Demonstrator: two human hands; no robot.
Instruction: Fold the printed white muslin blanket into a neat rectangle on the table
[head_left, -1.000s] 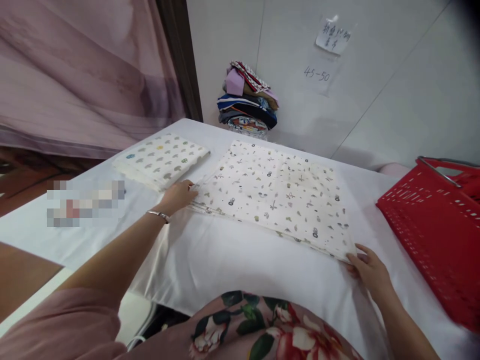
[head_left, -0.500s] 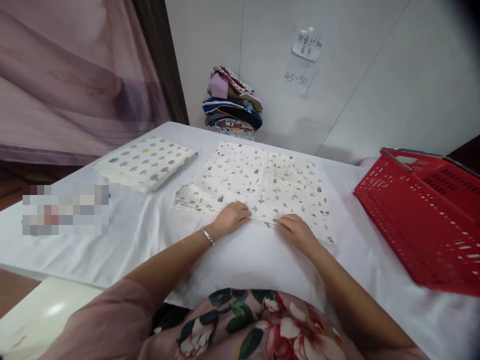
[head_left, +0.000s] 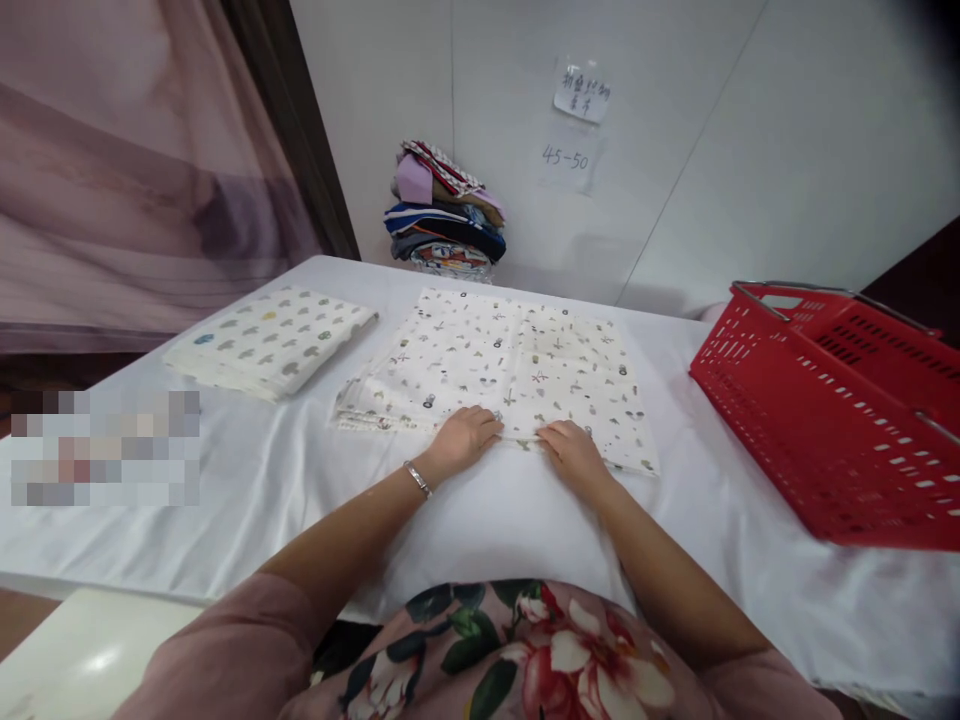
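white table (head_left: 487, 525): covered by smooth, shiny fabric, with wrinkles at the left and right sides.
wall (head_left: 660, 110): pale and flat, stands behind the table, divided by thin seam lines.
paper notes (head_left: 582, 95): hang on the wall one above the other, handwritten, with 45-50 on the lower one.
curtain (head_left: 150, 150): pinkish, hangs at the far left, beside a dark upright strip (head_left: 281, 110).
pile of fabrics (head_left: 446, 225): stands at the far edge of the table, near the wall, in many colours, a little untidy.
red basket (head_left: 787, 440): stands on the right part of the table, with holes in the sides and metal handles, well apart from both hands.
grey-print cloth (head_left: 277, 340): lies folded at the left, near the patterned cloth (head_left: 517, 365) but not touching.
pixelated patch (head_left: 112, 450): hides a part of the table at the left.
floral garment (head_left: 570, 650): fills the bottom of the view, covers a part of the near table side.
patterned cloth: lies flat and folded at the middle of the table, with layers showing at the near left corner.
left hand (head_left: 466, 437): rests on the near edge of the patterned cloth, fingers slightly bent and pressed together; impossible to say if pinching.
right hand (head_left: 576, 455): touches the same edge, near the left hand, fingers curled and close together; pinching also not clear.
bracelet (head_left: 417, 478): silvery, sits around the left wrist.
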